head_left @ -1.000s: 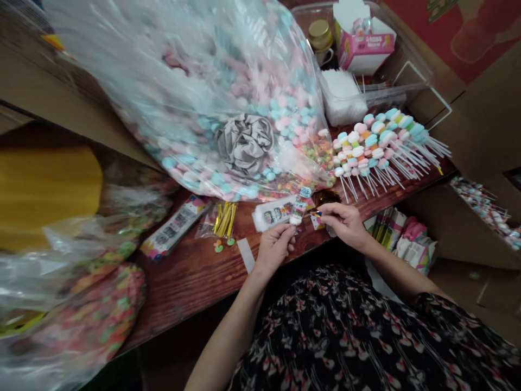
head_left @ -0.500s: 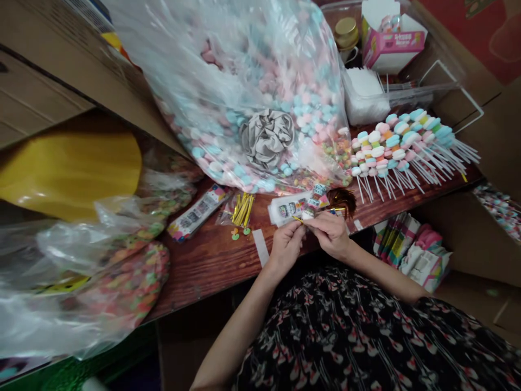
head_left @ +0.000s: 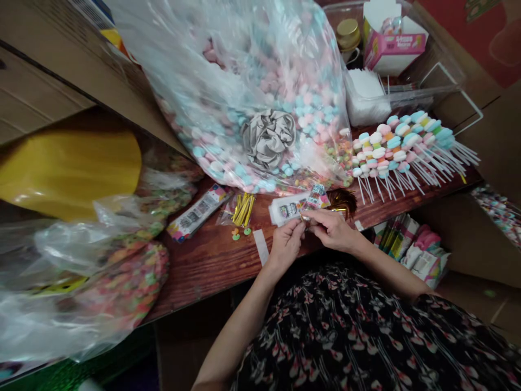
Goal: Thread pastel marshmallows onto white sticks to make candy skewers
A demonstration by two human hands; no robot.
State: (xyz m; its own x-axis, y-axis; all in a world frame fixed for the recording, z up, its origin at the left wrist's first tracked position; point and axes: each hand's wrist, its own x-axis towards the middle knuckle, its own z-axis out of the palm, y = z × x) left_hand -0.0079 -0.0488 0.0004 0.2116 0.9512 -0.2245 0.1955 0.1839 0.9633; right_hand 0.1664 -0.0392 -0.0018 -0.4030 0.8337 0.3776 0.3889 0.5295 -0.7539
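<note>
My left hand (head_left: 285, 240) is closed in a pinch on the gathered lower end of a small printed clear candy bag (head_left: 317, 195); what lies inside the bag is hard to make out. Pressed close against it, my right hand (head_left: 334, 230) pinches a thin gold twist tie (head_left: 302, 217) at the bag's neck, most of it hidden by the fingers. Beyond the hands lies a stack of printed clear bags (head_left: 280, 208). A bundle of dark gold twist ties (head_left: 342, 202) rests just past my right hand.
A large clear sack of marshmallows (head_left: 260, 81) fills the back of the table. Marshmallow sticks (head_left: 401, 144) are piled at right, before a clear plastic bin (head_left: 439, 87). Leftward are gold ties (head_left: 243, 210), a packet of printed bags (head_left: 197, 213) and bagged gummies (head_left: 134, 282).
My right hand came leftward from the tie bundle to meet my left hand, bringing a gold tie to the bag's neck. Its fingers then shifted round the neck. The camera view turned slightly.
</note>
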